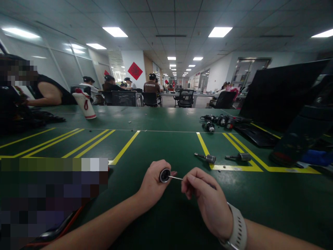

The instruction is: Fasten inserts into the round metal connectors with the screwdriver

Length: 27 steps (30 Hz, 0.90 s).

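Observation:
My left hand [153, 184] is closed around a small round black part with a metal rim [164, 175], its open end turned towards me. My right hand [205, 199], with a pale watch on its wrist, pinches a thin metal pin or tool [175, 178] whose tip reaches the rim of the round part. Both hands hover just above the green table [166, 146] near its front edge. On the table beyond my right hand lie two small metal parts with shafts, one [206, 158] nearer and another [239, 157] to its right.
A cluster of small black parts [221, 121] lies further back on the right, by a dark laptop-like screen [281, 93] and a blue item [317, 157]. A white bottle [85, 104] stands at back left. A seated person [44, 92] and other people work at desks beyond.

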### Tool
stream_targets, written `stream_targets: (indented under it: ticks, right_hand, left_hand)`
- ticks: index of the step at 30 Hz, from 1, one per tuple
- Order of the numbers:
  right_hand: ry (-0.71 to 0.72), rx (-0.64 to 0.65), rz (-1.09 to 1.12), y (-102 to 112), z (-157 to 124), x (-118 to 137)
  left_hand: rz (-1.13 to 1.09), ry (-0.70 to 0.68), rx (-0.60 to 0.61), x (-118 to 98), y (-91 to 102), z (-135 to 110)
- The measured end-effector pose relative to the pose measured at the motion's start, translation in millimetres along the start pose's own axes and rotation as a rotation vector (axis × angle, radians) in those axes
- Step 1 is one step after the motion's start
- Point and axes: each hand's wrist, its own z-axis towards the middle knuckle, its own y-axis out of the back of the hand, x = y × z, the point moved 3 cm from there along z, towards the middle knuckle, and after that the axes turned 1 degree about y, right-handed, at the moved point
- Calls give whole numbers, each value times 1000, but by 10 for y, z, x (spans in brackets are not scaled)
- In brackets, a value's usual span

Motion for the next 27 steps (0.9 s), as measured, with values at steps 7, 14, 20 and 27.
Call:
stream_targets:
  ticks: [7, 14, 20, 27]
  right_hand:
    - [25, -35, -44, -8, -32, 9]
    - [68, 0, -196, -8, -79, 27]
    - [-32, -35, 86, -33, -29, 6]
    - [-2, -54, 13, -9, -43, 6]
  left_hand:
    - [41, 34, 0, 23, -10, 5]
    - [73, -14, -24, -7, -2, 1]
    - [31, -5, -34, 6, 0, -2]
    - [65, 20, -24, 32, -11, 5]
